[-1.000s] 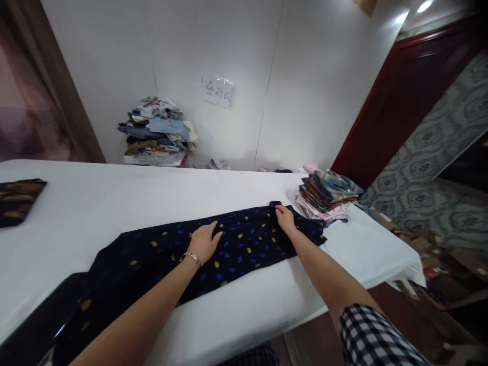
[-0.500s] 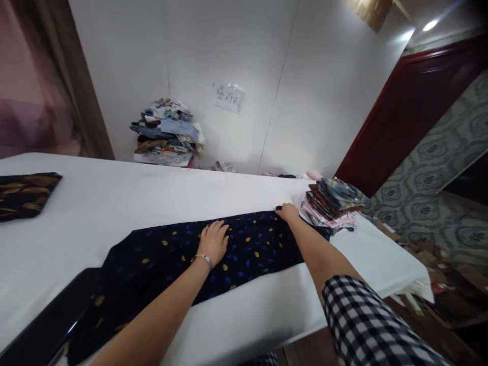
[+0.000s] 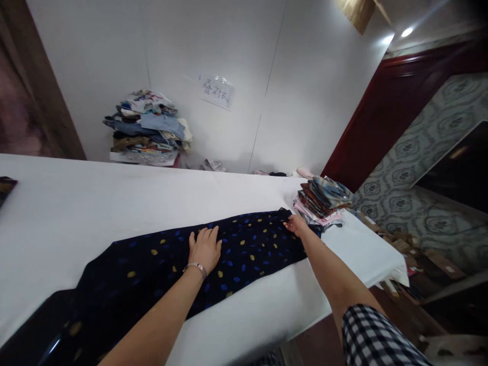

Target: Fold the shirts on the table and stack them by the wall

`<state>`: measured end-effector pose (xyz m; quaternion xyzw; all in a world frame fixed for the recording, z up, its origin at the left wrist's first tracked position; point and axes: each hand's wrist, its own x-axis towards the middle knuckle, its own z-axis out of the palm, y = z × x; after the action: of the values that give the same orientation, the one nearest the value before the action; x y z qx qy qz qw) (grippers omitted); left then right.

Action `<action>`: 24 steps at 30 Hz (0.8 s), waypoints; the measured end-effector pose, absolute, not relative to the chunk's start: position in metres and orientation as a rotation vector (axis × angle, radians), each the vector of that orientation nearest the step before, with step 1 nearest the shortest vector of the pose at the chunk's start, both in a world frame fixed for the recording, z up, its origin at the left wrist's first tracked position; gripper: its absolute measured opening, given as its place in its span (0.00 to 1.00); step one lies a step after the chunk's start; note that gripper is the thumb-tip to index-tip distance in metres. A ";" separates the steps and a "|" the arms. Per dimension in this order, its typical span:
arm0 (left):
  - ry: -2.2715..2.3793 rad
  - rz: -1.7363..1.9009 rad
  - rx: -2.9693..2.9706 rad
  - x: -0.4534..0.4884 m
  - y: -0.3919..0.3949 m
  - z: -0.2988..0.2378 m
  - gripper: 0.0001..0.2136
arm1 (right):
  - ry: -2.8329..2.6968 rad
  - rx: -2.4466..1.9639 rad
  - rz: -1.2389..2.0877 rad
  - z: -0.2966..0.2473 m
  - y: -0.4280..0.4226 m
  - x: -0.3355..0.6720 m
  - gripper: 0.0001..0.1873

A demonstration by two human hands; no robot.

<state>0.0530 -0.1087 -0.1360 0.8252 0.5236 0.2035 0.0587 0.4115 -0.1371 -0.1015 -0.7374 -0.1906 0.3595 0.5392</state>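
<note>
Desk: Largest entry first?

Operator: I log one white-covered table (image 3: 125,198), beneath both hands. Risk: overhang, should a pull toward the body draw cloth past the near edge.

Desk: Next?

Operator: One dark printed garment (image 3: 247,249), laid lengthwise under the left hand, running out past the right. Risk: creases, if one hand drags while the other presses.

Desk: Beside it?

Operator: One glossy black object (image 3: 36,325), well left of the left hand, against the garment; kind unclear to me. Risk: snagging or shifting, if the cloth is tugged. Then one stack of folded clothes (image 3: 324,198), just beyond the right hand. Risk: toppling, from a wide right-hand sweep.

Desk: Hands?

Operator: Left hand (image 3: 205,249): palm down, fingers slightly spread. Right hand (image 3: 296,225): fingers curled at the garment's far end; I cannot tell whether they pinch cloth. Risk: a weak hold slips.

Desk: Smallest?

Operator: One bracelet (image 3: 196,266), left wrist. Risk: catching fabric, if dragged low.
</note>
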 end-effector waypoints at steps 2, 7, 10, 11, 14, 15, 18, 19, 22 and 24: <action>1.588 0.616 2.520 0.052 -0.110 -0.133 0.20 | -0.404 -1.749 0.912 -0.103 -0.144 0.409 0.09; 1.594 0.636 2.524 0.050 -0.109 -0.129 0.13 | -0.409 -1.669 0.971 -0.102 -0.155 0.405 0.09; 1.535 0.720 2.484 0.049 -0.108 -0.129 0.12 | -0.465 -1.595 0.962 -0.102 -0.162 0.405 0.12; 1.513 0.757 2.465 0.049 -0.107 -0.129 0.11 | -0.488 -1.579 0.957 -0.102 -0.165 0.405 0.13; 1.477 0.836 2.411 0.049 -0.107 -0.129 0.09 | -0.568 -1.584 0.959 -0.102 -0.172 0.406 0.12; 1.468 0.850 2.400 0.049 -0.107 -0.129 0.09 | -0.598 -1.605 0.962 -0.103 -0.173 0.406 0.12; 1.434 0.852 2.392 0.048 -0.107 -0.128 0.07 | -0.692 -1.729 0.942 -0.101 -0.172 0.410 0.13; 1.422 0.833 2.394 0.048 -0.107 -0.127 0.06 | -0.721 -1.790 0.910 -0.100 -0.169 0.413 0.14; 1.410 0.767 2.400 0.047 -0.107 -0.126 0.05 | -0.810 -1.997 0.721 -0.093 -0.159 0.430 0.17; 1.412 0.748 2.398 0.047 -0.106 -0.127 0.06 | -0.886 -2.124 0.550 -0.087 -0.150 0.445 0.20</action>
<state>0.0468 -0.1058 -0.1266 0.8251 0.4860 0.2572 0.1296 0.4454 -0.1500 -0.0871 -0.8311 -0.3467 0.2152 0.3779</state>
